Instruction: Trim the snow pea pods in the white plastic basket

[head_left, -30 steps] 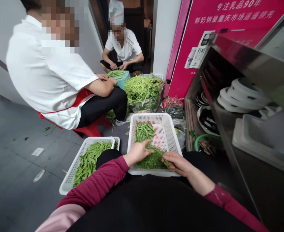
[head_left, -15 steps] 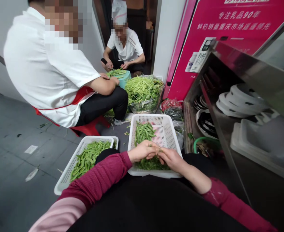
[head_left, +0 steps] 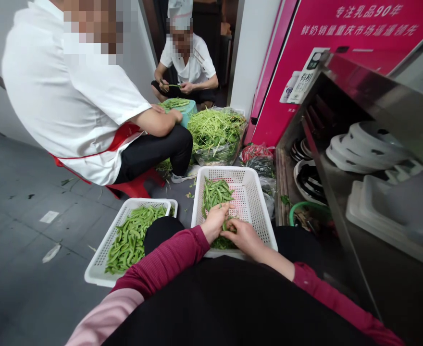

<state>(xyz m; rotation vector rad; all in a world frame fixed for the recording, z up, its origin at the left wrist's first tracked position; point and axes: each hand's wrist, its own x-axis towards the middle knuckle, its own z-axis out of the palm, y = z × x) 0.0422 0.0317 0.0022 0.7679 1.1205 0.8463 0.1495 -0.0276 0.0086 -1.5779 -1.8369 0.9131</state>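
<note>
My left hand [head_left: 216, 222] is closed over a white perforated basket [head_left: 269, 226], with a green pea pod [head_left: 225, 225] showing between its fingers and my other hand. Close against it, my right hand [head_left: 245, 236] has its thumb and fingers pinched at the same pod; the fingertips are partly hidden. Whole pea pods [head_left: 217, 192] are heaped at the basket's far left. Under my hands, at the near end, lies a pile of fine green trimmings [head_left: 224, 243].
Left of my knee stands another white basket [head_left: 96, 265] full of pea pods. A person in white [head_left: 78, 96] sits on a red stool [head_left: 135, 185]; another person [head_left: 188, 60] squats behind. A bag of green stalks [head_left: 217, 129] lies ahead. Metal shelving [head_left: 336, 211] rises on my right.
Both hands have lowered nearer the basket's contents. They have shifted, my left hand slightly to the right and my right hand slightly to the left. The squatting person now holds up a long green stalk.
</note>
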